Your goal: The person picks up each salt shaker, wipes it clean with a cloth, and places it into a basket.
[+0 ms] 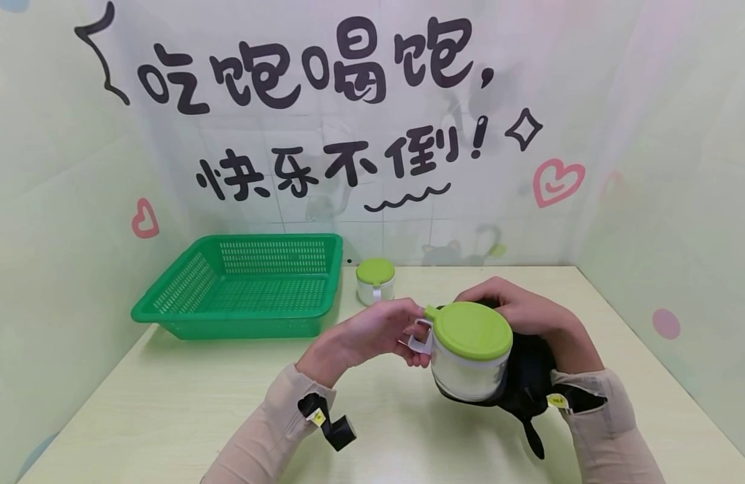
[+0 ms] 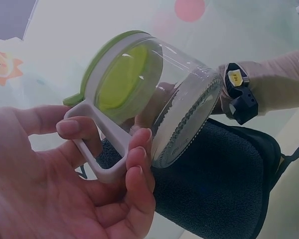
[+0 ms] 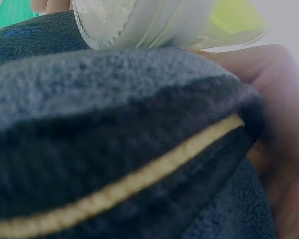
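Note:
My left hand (image 1: 389,331) grips the pale handle (image 2: 105,149) of a clear glass jar (image 1: 469,370) with a green lid (image 1: 473,329). In the left wrist view the jar lies tilted, its ridged base toward the right arm. My right hand (image 1: 518,302), behind the jar, holds a dark fleecy cloth item (image 1: 526,376) by its upper part. A strap (image 1: 533,438) dangles from the cloth. In the right wrist view a beige strip (image 3: 119,191) runs along its dark edge, and the jar overlaps the cloth. The jar hides part of the cloth and of the right fingers.
A second white jar with a green lid (image 1: 375,272) stands at the back of the pale table (image 1: 215,403). Left of it sits a green perforated basket (image 1: 245,325). A printed wall sheet (image 1: 348,134) hangs behind the table, with more sheeting at both sides.

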Available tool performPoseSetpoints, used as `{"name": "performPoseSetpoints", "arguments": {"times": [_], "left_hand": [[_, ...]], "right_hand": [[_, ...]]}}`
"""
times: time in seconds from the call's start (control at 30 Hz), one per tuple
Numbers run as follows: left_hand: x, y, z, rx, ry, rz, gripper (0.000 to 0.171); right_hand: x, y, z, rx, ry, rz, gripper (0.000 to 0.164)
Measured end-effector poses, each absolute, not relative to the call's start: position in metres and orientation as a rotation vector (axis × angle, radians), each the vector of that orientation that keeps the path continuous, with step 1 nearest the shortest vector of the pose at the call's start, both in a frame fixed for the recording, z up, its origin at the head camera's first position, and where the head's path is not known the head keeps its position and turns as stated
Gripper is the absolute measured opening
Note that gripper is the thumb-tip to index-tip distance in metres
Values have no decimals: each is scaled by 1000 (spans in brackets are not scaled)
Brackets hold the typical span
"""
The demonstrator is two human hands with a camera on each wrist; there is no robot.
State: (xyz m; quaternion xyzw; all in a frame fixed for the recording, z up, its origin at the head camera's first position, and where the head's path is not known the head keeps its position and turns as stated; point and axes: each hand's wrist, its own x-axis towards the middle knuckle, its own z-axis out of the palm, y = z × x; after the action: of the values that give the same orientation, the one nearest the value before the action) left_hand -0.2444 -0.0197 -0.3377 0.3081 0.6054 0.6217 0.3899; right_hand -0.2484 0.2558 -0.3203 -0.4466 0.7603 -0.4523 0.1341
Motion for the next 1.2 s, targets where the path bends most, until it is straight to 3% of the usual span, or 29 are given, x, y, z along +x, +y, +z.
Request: {"name": "performPoseSetpoints", "arguments": {"times": [1.2], "left_hand": [[-246, -19, -338, 758, 1552, 1572, 33]], "right_hand": [[-249, 256, -320, -1262, 2196, -1321, 26]]}}
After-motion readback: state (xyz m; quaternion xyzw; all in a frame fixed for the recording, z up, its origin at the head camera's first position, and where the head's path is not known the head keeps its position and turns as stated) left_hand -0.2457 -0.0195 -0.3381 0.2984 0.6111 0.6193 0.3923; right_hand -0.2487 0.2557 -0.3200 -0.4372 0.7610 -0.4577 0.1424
